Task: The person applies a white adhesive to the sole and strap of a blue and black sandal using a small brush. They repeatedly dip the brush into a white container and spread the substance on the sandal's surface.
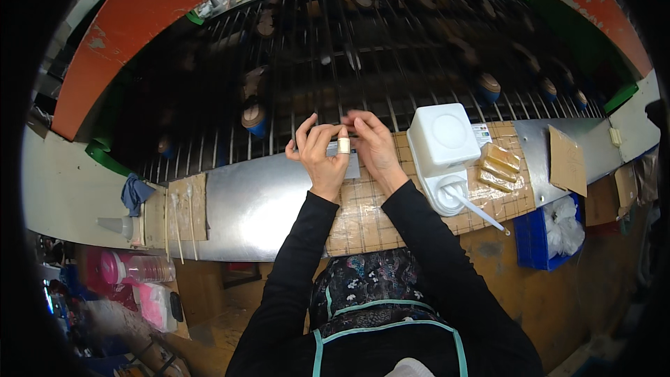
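Side by side, my two hands meet above the near edge of a rod conveyor. On my left hand [322, 152], thumb and index finger are pinched together while the other fingers spread; a pale wrap circles the thumb. My right hand [375, 145] has bent fingers, its tips close to the left thumb. Anything between the fingertips is too small to make out. A pale card [351, 167] lies beneath, partly hidden by the hands, on a taped cardboard sheet [370, 220]. Right of the hands stands a white plastic bottle [447, 136] on a white base, with a white-handled stick [481, 213] leaning out.
Shoes with blue toes [255, 120] lie on the dark conveyor rods [314, 63]. Amber taped blocks [500, 167] sit beside the bottle. Thin sticks [192, 220] lie on cardboard at left, near a blue cloth [135, 194]. A blue bin [534, 248] holds clear plastic at lower right.
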`<state>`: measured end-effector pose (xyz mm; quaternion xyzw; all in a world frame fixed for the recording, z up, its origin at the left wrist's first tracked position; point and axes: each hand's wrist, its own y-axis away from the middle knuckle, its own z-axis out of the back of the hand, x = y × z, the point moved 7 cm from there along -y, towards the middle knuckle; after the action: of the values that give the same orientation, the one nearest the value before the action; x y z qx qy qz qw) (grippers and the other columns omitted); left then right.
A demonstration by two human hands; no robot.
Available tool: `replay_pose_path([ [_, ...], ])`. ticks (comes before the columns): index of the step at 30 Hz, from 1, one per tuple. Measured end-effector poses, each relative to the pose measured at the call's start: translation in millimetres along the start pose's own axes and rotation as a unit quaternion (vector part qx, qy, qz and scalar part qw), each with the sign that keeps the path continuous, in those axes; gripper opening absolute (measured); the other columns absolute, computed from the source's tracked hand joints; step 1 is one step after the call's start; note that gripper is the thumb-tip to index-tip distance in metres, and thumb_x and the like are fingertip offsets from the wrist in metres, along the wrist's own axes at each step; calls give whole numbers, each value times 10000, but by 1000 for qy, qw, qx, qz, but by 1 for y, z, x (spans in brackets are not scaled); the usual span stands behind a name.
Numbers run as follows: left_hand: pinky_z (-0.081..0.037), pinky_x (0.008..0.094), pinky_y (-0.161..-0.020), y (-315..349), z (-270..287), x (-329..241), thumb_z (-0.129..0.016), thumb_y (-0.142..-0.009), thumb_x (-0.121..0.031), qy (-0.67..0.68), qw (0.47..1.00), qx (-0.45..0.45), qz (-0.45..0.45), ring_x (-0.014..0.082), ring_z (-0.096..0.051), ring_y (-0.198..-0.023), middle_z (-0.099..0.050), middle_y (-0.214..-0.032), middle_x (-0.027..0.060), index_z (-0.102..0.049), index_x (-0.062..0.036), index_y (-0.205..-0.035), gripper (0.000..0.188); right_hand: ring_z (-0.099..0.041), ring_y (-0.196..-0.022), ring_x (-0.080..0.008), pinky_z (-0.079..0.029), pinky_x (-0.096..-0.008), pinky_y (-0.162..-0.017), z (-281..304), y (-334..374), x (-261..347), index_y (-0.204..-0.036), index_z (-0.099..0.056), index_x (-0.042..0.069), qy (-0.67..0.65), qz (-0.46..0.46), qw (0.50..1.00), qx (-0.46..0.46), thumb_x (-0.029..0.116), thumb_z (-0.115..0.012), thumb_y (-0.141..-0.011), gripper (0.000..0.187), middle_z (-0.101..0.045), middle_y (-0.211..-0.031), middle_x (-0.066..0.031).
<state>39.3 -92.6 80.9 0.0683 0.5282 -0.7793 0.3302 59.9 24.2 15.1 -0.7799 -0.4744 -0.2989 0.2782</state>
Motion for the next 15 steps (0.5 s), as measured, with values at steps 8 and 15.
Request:
replay_pose_path([
  [8,-205,459,-974,-2,4,16,-828,-701,-253,52,997,-19,46,205,-526,-1180,-632,-908,-65,-642,-159,-648,215,-544,-749,-48,-436,-200,-668,-9,6,25,-927,-648,21,161,159,974,-5,155,-672,-915,137,-623,-845,8],
  [15,-339,359,-913,-6,5,17,-804,-700,-169,123,992,13,-20,214,-617,-1035,-666,-893,5,-704,-111,-781,141,-572,-743,-88,-468,-235,-696,-24,42,57,-901,-543,11,159,190,952,-177,94,-568,-972,111,-600,-803,-41],
])
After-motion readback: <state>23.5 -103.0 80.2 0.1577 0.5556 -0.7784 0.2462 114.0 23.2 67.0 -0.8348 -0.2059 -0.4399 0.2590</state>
